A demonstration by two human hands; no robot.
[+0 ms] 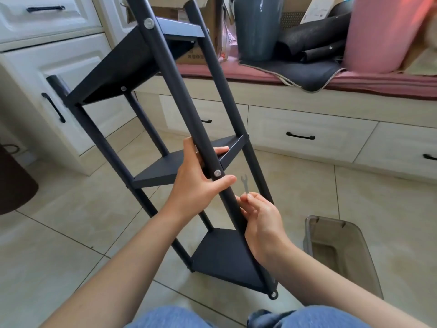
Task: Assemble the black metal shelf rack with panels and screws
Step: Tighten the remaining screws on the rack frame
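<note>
- Head view: left hand (196, 183) grips the rack (165, 74) post beside a screw (217, 173), fingers curled round, steadying it tilted.
- Right hand (262, 221) fingers pinch a small wrench (245, 183), probably ready for tightening.

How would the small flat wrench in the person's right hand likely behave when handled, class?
The wrench looks thin and metallic, so probably stiff and light. Pinched only at its tail by the right hand, it may slip or twist. Being flat, it likely wouldn't roll if dropped on the tiled floor.
</note>
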